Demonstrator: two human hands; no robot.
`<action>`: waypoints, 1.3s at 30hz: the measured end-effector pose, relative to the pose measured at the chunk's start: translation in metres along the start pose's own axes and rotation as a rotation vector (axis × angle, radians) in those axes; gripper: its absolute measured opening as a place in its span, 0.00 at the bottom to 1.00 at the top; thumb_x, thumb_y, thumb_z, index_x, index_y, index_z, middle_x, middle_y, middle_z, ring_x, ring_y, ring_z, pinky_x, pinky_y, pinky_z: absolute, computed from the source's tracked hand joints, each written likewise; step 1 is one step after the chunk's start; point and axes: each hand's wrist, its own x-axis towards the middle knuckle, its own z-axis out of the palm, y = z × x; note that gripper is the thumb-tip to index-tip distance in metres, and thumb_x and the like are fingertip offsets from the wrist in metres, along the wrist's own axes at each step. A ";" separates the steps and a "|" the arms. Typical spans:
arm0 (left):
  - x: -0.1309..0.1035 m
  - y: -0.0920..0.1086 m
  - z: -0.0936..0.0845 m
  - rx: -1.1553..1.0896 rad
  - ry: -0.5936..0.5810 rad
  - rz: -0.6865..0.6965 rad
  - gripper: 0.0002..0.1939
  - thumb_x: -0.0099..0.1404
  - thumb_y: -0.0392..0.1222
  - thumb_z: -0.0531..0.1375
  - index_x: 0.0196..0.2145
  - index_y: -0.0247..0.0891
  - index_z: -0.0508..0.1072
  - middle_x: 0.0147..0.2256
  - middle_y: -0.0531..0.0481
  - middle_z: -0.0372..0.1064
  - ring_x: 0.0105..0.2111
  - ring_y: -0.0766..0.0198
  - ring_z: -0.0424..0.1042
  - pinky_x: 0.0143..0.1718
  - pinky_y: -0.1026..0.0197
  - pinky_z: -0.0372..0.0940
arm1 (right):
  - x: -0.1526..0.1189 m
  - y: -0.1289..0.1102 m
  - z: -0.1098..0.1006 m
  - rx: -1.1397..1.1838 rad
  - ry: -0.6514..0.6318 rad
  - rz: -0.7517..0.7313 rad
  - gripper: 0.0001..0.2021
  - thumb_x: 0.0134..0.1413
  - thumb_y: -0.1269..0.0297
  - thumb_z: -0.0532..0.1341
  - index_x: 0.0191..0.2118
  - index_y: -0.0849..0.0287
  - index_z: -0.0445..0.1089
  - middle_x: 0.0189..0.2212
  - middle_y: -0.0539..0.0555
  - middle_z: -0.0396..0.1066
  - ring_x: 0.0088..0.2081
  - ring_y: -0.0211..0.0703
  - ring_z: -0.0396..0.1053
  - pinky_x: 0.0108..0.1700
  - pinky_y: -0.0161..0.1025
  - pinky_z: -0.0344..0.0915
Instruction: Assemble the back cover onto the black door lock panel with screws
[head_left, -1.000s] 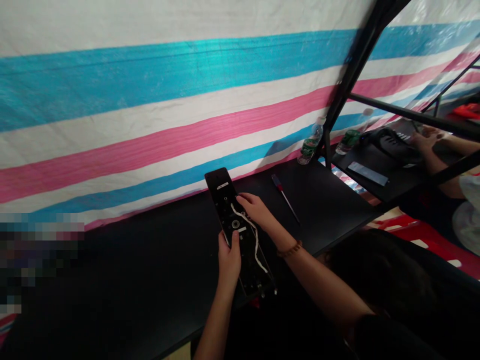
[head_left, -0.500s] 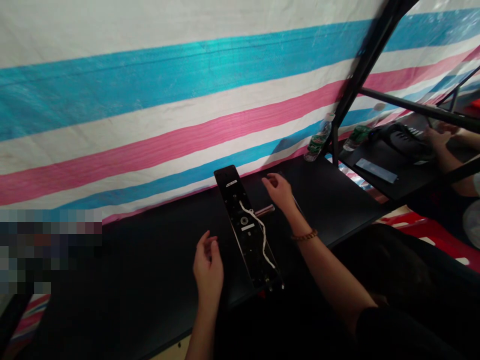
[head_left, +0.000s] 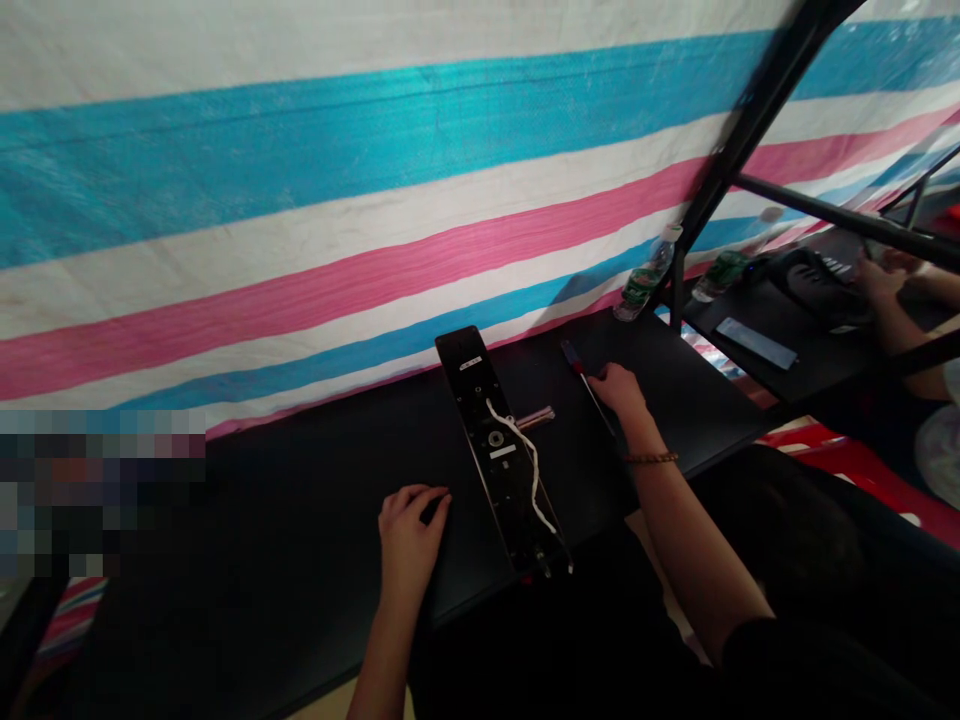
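A long black panel, perhaps the back of a door lock, lies slanted on the black table. A white cable runs along it, and a shiny lever handle juts out from its right side. Left of the panel, my left hand rests low at the tabletop, thumb and forefinger tips together; anything between them is too small to make out. To the panel's right is a screwdriver with a dark and red handle. My right hand has its curled fingers closed at the screwdriver's shaft, just below the handle.
A plastic water bottle stands at the back right by a black metal post. Striped sheeting hangs behind the table. Beyond the frame, a co-worker's hands are near a black shoe-like object and a flat box.
My right hand has moved right and down to the screwdriver's shaft, uncovering the tool. My left hand has lowered to the table, its thumb and forefinger drawing together. The panel stays put.
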 end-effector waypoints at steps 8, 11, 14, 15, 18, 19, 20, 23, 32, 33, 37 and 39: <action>0.008 0.019 -0.009 -0.386 -0.044 -0.225 0.10 0.57 0.50 0.65 0.32 0.42 0.81 0.36 0.45 0.79 0.40 0.50 0.76 0.48 0.46 0.68 | 0.001 -0.009 -0.002 0.009 -0.112 -0.060 0.12 0.62 0.59 0.64 0.40 0.65 0.77 0.41 0.67 0.78 0.44 0.53 0.77 0.44 0.41 0.67; 0.011 0.040 -0.016 -0.805 -0.021 -0.390 0.11 0.51 0.48 0.70 0.31 0.40 0.80 0.35 0.46 0.80 0.37 0.56 0.78 0.44 0.53 0.71 | -0.004 -0.017 -0.009 0.063 -0.139 -0.095 0.05 0.56 0.67 0.66 0.35 0.65 0.77 0.38 0.65 0.79 0.43 0.51 0.77 0.45 0.40 0.67; 0.013 0.067 -0.025 -1.113 0.056 -0.450 0.10 0.46 0.42 0.73 0.26 0.40 0.77 0.30 0.50 0.78 0.34 0.61 0.78 0.39 0.59 0.73 | -0.019 -0.024 -0.023 0.172 -0.190 -0.164 0.06 0.57 0.69 0.64 0.31 0.64 0.76 0.31 0.61 0.78 0.36 0.48 0.77 0.40 0.38 0.68; 0.013 0.075 -0.029 -1.174 0.062 -0.448 0.10 0.45 0.41 0.74 0.25 0.40 0.77 0.28 0.51 0.78 0.33 0.63 0.77 0.38 0.61 0.73 | -0.029 -0.027 -0.028 0.213 -0.216 -0.191 0.07 0.59 0.68 0.62 0.30 0.63 0.75 0.28 0.59 0.77 0.33 0.45 0.76 0.37 0.37 0.68; 0.011 0.096 -0.040 -1.240 0.046 -0.396 0.10 0.45 0.38 0.75 0.24 0.40 0.77 0.27 0.52 0.77 0.30 0.66 0.76 0.34 0.64 0.73 | -0.074 -0.040 -0.043 0.455 -0.253 -0.299 0.12 0.65 0.58 0.57 0.35 0.59 0.71 0.27 0.52 0.76 0.25 0.38 0.73 0.30 0.34 0.69; 0.011 0.101 -0.043 -1.236 0.047 -0.363 0.10 0.45 0.37 0.75 0.24 0.41 0.78 0.27 0.52 0.77 0.29 0.67 0.75 0.33 0.65 0.73 | -0.093 -0.046 -0.047 0.748 -0.233 -0.368 0.11 0.65 0.57 0.58 0.35 0.58 0.70 0.28 0.52 0.76 0.24 0.38 0.72 0.27 0.35 0.69; 0.010 0.106 -0.045 -1.228 0.051 -0.319 0.10 0.45 0.37 0.75 0.24 0.41 0.78 0.26 0.52 0.77 0.29 0.67 0.75 0.32 0.65 0.73 | -0.114 -0.052 -0.051 1.023 -0.223 -0.435 0.11 0.63 0.55 0.61 0.36 0.57 0.69 0.30 0.52 0.76 0.23 0.38 0.72 0.26 0.35 0.70; 0.009 0.115 -0.051 -1.218 0.064 -0.147 0.09 0.47 0.37 0.76 0.24 0.41 0.80 0.25 0.52 0.77 0.28 0.66 0.76 0.31 0.66 0.73 | -0.168 -0.073 -0.062 1.472 -0.193 -0.564 0.09 0.61 0.56 0.65 0.37 0.56 0.71 0.30 0.50 0.76 0.21 0.37 0.72 0.22 0.34 0.70; 0.005 0.133 -0.061 -1.205 0.085 0.019 0.09 0.52 0.31 0.73 0.29 0.44 0.82 0.28 0.53 0.79 0.33 0.68 0.78 0.34 0.70 0.74 | -0.200 -0.097 -0.077 1.708 -0.038 -0.636 0.05 0.60 0.61 0.68 0.37 0.56 0.75 0.30 0.50 0.77 0.22 0.36 0.74 0.22 0.33 0.72; 0.004 0.135 -0.061 -1.204 0.106 0.019 0.09 0.52 0.31 0.73 0.29 0.44 0.82 0.28 0.53 0.79 0.33 0.68 0.78 0.35 0.70 0.74 | -0.200 -0.097 -0.076 1.713 -0.052 -0.643 0.04 0.61 0.62 0.67 0.37 0.56 0.76 0.31 0.51 0.77 0.22 0.36 0.74 0.22 0.33 0.72; 0.003 0.136 -0.060 -1.161 0.163 0.047 0.10 0.54 0.28 0.71 0.30 0.43 0.82 0.30 0.54 0.79 0.34 0.69 0.79 0.35 0.71 0.74 | -0.205 -0.098 -0.072 1.719 -0.047 -0.652 0.03 0.62 0.63 0.66 0.38 0.56 0.76 0.31 0.51 0.77 0.23 0.36 0.75 0.23 0.32 0.72; 0.002 0.135 -0.060 -1.116 0.176 0.081 0.11 0.55 0.26 0.70 0.31 0.43 0.82 0.31 0.53 0.79 0.34 0.68 0.79 0.35 0.70 0.74 | -0.208 -0.097 -0.072 1.718 -0.029 -0.652 0.03 0.62 0.63 0.66 0.38 0.56 0.76 0.31 0.51 0.77 0.23 0.36 0.75 0.23 0.32 0.72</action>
